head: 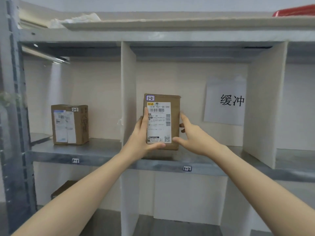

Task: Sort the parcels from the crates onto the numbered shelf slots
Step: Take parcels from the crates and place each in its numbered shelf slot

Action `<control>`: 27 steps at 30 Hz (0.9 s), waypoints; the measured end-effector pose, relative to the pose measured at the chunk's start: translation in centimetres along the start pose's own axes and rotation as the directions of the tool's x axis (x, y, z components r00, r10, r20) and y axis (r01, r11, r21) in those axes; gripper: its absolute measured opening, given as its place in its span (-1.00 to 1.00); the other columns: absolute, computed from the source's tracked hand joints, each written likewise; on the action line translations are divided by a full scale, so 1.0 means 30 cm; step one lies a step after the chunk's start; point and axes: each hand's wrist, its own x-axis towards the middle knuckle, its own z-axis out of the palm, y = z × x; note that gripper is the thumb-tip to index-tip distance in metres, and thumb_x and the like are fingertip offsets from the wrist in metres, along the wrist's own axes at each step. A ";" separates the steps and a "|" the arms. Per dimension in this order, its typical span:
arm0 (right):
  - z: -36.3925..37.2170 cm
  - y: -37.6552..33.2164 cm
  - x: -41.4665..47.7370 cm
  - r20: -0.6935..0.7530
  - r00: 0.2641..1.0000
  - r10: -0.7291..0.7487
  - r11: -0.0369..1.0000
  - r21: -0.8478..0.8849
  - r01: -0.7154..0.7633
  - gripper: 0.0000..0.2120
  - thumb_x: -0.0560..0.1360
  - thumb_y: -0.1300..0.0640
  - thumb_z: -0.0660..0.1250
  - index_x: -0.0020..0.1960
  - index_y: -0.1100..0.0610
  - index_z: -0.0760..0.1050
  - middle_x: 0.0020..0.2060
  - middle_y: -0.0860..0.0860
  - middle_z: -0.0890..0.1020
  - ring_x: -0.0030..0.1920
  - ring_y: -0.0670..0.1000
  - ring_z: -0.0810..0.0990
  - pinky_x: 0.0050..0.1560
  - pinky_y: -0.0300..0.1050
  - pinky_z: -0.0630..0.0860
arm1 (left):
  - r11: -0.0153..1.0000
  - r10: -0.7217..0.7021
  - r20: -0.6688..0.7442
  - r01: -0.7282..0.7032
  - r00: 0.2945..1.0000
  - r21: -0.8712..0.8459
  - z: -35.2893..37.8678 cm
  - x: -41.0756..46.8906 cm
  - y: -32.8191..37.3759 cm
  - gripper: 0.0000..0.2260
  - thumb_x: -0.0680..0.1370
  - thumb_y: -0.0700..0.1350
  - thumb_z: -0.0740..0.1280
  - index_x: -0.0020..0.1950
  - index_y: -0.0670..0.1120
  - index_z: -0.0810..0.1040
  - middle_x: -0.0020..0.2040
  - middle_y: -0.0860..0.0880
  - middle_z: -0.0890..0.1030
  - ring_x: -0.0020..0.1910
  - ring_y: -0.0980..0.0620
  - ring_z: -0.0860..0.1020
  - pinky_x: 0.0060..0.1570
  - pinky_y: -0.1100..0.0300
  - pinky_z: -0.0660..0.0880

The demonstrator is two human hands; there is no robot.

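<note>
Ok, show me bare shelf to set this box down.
Slot 1-2: shelf bare from the box across to the right divider. Slot 1-1: bare between the other box and middle divider. Crowded where left hand and right hand grip the box.

One head-worn wide-angle camera, near metal shelf unit (102, 150), facing it straight on, level with middle tier; slot 1-2 label (187, 168) and parcel (174, 116) near frame centre; left upright (15, 116) bowed at frame edge.

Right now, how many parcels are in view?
3: 1-1 parcel in the left slot; 1-2 parcel in the middle slot, between left hand and right hand; lower parcel, partly hidden, bottom left.
</note>
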 end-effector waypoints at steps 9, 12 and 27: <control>0.106 0.034 0.073 -0.081 0.996 0.043 0.998 -0.037 -0.046 -0.02 0.53 0.08 0.39 0.56 0.02 -0.35 0.35 0.21 0.46 0.33 0.22 0.46 0.29 0.13 0.41 | 0.998 0.010 -0.002 -0.010 1.000 -0.060 0.083 0.057 -0.100 0.17 0.28 0.27 0.50 0.56 0.15 -0.31 0.50 -0.07 0.17 0.48 0.04 0.21 0.44 0.06 0.25; 0.141 0.045 0.084 -0.077 0.995 0.062 0.998 -0.023 -0.064 -0.03 0.53 0.10 0.39 0.57 0.03 -0.33 0.40 0.19 0.40 0.37 0.21 0.42 0.29 0.11 0.41 | 0.998 -0.008 0.010 0.009 1.000 -0.055 0.100 0.053 -0.125 0.20 0.30 0.14 0.57 0.55 0.13 -0.33 0.52 -0.09 0.10 0.49 0.07 0.15 0.42 0.23 0.14; 0.207 0.070 0.095 -0.101 0.995 0.019 0.979 -0.202 -0.040 -0.03 0.53 0.06 0.38 0.57 0.06 -0.34 0.32 0.18 0.45 0.23 0.23 0.51 0.09 0.08 0.49 | 0.997 -0.052 -0.047 0.049 0.998 -0.062 0.133 0.042 -0.143 0.27 0.27 -0.02 0.63 0.54 0.12 -0.38 0.55 0.00 0.12 0.50 0.12 0.16 0.41 0.22 0.21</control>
